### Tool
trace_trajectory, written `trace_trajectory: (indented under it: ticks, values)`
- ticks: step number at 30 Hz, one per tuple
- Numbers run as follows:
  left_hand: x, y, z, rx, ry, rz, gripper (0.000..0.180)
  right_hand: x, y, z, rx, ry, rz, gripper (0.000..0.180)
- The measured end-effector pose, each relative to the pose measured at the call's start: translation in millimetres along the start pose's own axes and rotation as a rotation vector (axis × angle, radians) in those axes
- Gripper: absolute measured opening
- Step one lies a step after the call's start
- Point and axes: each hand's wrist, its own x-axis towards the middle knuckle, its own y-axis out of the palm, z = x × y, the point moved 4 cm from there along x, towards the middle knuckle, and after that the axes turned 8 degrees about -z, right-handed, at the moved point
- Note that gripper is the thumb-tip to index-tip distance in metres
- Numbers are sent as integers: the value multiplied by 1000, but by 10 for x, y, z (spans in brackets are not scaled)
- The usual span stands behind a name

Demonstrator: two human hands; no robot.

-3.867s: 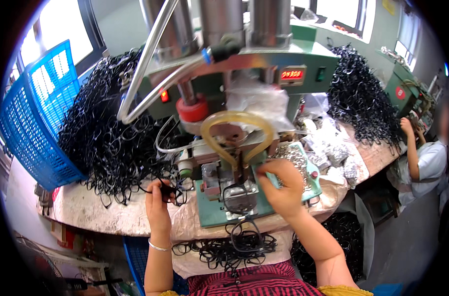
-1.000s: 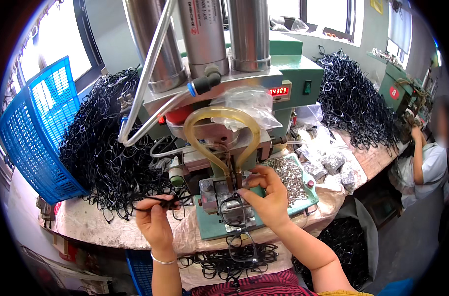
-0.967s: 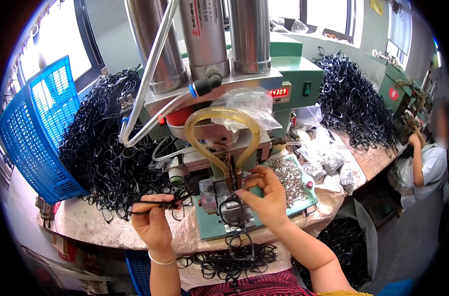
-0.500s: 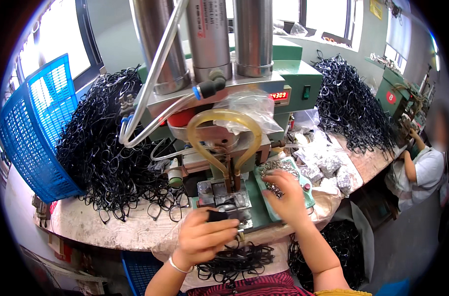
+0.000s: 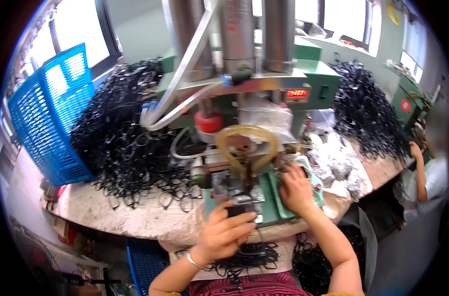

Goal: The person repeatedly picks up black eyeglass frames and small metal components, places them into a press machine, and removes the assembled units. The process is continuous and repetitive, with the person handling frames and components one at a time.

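Observation:
My left hand [image 5: 229,229] is at the front of a metal fixture [image 5: 256,193] under a green press machine [image 5: 313,74]. Its fingers are bent around a black piece [image 5: 241,209], whose kind I cannot make out. My right hand [image 5: 297,190] reaches into a pale green tray [image 5: 319,198] holding small metal parts. Its fingers curl down, and the fingertips are blurred among the parts. A looped yellow hose [image 5: 247,130] runs to two copper-coloured rods just above the fixture. Black eyeglass frames [image 5: 246,256] lie in a heap in front of me, below my left hand.
Large piles of black eyeglass frames stand left [image 5: 131,143] and right [image 5: 367,108]. A blue plastic crate [image 5: 52,123] leans at the far left. Clear bags of small parts [image 5: 338,167] lie past the tray. A person [image 5: 426,172] works at another machine on the right.
My view has shifted, so the scene sits further right. The fingers of my right hand have bent down into the tray. The yellow hose and a red knob sit lower on the machine.

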Motion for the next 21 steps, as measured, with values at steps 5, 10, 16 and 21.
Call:
trace_trajectory:
  ticks: [5,10,16,21]
  values:
    - [-388,-473,-270,421,-56,-134,27,-113,-259,-272,159,120,-372,14]
    - [14,-1247,308,647,-243,-644,15,-71,-344,-239,115,247,-386,8]
    - [130,-1034,1352,913,-304,-326,13,45,-294,-84,34,239,-377,8]
    - [-655,-813,2183,1169,-431,-99,15,-115,-289,-81,-83,253,-192,17]
